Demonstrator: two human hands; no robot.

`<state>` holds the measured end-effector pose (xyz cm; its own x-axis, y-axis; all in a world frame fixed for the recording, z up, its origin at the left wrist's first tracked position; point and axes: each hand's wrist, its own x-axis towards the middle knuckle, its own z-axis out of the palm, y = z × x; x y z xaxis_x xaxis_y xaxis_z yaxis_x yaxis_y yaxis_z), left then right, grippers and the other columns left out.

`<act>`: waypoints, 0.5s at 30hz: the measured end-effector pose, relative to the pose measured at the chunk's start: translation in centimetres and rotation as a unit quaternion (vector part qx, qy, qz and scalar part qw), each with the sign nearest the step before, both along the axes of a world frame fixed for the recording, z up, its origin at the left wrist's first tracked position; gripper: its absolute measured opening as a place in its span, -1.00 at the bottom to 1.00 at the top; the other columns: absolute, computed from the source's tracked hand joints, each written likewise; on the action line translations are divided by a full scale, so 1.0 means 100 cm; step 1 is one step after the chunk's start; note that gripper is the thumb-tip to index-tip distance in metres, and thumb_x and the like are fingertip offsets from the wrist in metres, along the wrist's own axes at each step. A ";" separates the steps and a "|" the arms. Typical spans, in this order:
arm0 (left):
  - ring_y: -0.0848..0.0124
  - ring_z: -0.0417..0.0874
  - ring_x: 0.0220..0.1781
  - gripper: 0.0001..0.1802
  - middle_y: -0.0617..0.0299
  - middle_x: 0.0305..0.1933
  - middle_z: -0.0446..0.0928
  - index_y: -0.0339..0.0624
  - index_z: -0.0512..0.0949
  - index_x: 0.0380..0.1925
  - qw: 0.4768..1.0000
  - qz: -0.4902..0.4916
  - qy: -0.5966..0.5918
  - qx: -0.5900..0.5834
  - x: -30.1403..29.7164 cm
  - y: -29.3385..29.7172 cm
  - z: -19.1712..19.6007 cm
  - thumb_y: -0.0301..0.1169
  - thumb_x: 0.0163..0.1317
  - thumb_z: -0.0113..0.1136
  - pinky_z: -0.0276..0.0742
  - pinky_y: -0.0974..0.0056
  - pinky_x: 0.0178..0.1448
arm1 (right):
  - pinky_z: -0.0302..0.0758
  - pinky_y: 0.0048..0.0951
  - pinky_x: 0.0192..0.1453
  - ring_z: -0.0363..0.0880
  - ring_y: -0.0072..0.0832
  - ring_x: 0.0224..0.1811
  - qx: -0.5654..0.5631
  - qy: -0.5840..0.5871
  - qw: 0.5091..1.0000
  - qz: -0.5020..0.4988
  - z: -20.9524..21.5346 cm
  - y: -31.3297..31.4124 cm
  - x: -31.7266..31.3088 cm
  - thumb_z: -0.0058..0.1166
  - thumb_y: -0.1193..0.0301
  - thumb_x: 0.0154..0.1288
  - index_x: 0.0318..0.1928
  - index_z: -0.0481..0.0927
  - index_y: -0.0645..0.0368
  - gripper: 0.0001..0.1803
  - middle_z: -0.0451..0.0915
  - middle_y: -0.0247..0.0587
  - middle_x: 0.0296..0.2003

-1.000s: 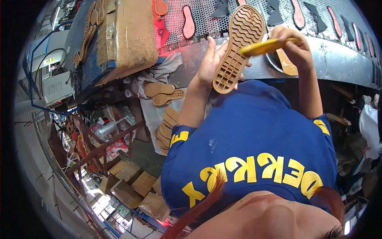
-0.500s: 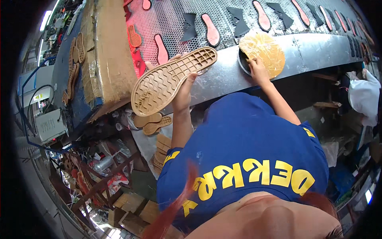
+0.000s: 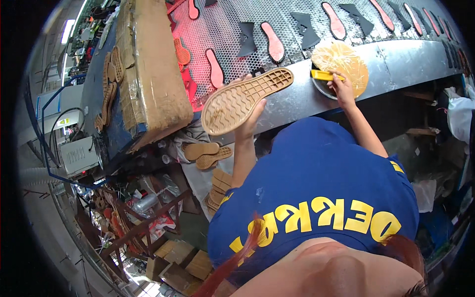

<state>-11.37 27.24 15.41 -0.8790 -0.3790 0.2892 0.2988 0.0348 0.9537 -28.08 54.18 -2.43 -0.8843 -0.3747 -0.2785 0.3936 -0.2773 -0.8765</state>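
My left hand (image 3: 251, 114) holds a tan rubber shoe sole (image 3: 242, 99) tread side up, raised over the metal bench edge (image 3: 297, 99). My right hand (image 3: 340, 85) grips a yellow-handled brush (image 3: 324, 75) and rests at the rim of a round pot (image 3: 341, 67) filled with yellowish glue. The sole is to the left of the pot and apart from it.
A perforated conveyor (image 3: 237, 29) carries pink insoles and dark upper pieces behind the bench. A wrapped cardboard box (image 3: 151, 74) lies at the left. More tan soles (image 3: 208, 154) are stacked below the bench. Clutter and boxes (image 3: 178, 257) cover the floor at the lower left.
The left hand lowered the sole leftward away from the brush. The right hand moved the brush to the glue pot, and now the brush lies at the pot's rim.
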 end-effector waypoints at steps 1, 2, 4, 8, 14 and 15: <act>0.33 0.11 0.45 -0.30 0.24 0.37 0.27 -0.07 0.23 0.32 0.999 0.009 0.005 -0.047 0.001 0.001 0.003 -0.53 0.14 0.21 -0.09 0.11 0.50 | 0.52 -0.57 -0.14 0.58 -0.59 -0.32 -0.028 0.029 0.999 -0.029 0.024 -0.006 0.000 -0.10 0.36 0.47 0.03 0.50 0.25 -0.73 0.56 -0.20 -0.28; 0.33 0.06 0.46 -0.32 0.29 0.39 0.26 -0.01 0.25 0.32 0.995 0.021 0.011 -0.093 0.002 0.003 0.005 -0.45 0.16 0.19 -0.22 0.11 0.53 | 0.52 -0.57 -0.13 0.59 -0.55 -0.30 -0.056 0.058 0.995 -0.058 0.058 -0.017 0.002 -0.09 0.36 0.47 0.05 0.49 0.27 -0.71 0.57 -0.15 -0.23; 0.34 0.04 0.47 -0.36 0.37 0.41 0.25 0.07 0.29 0.32 0.977 0.061 0.022 -0.205 -0.001 0.006 0.016 -0.33 0.19 0.18 -0.34 0.11 0.55 | 0.51 -0.52 -0.05 0.60 -0.47 -0.22 -0.087 0.129 0.984 -0.085 0.119 -0.028 0.009 -0.09 0.32 0.46 0.06 0.48 0.30 -0.68 0.56 -0.09 -0.15; 0.38 0.08 0.43 -0.40 0.46 0.40 0.25 0.16 0.33 0.29 0.874 0.140 -0.116 -0.451 0.009 0.009 0.045 -0.11 0.23 0.11 -0.26 0.11 0.53 | 0.43 -0.37 0.16 0.55 -0.30 -0.01 -0.036 0.311 0.948 -0.049 0.198 -0.038 0.033 -0.07 0.21 0.45 0.00 0.50 0.32 -0.61 0.53 -0.02 -0.05; 0.46 0.13 0.37 -0.38 0.50 0.34 0.29 0.27 0.30 0.30 0.778 0.145 -0.185 -0.582 0.008 0.021 0.076 0.00 0.21 0.02 -0.19 0.18 0.51 | 0.47 -0.36 0.05 0.58 -0.23 -0.06 0.107 0.506 0.856 -0.023 0.228 -0.058 0.047 0.08 0.31 0.34 -0.13 0.57 0.35 -0.70 0.57 0.00 -0.12; 0.47 0.15 0.35 -0.38 0.51 0.34 0.29 0.28 0.31 0.29 0.868 0.150 -0.105 -0.461 0.004 0.025 0.071 0.01 0.20 0.02 -0.18 0.20 0.50 | 0.47 -0.36 0.05 0.58 -0.23 -0.06 0.117 0.499 0.858 -0.024 0.226 -0.062 0.049 0.09 0.31 0.34 -0.13 0.57 0.34 -0.70 0.57 0.00 -0.12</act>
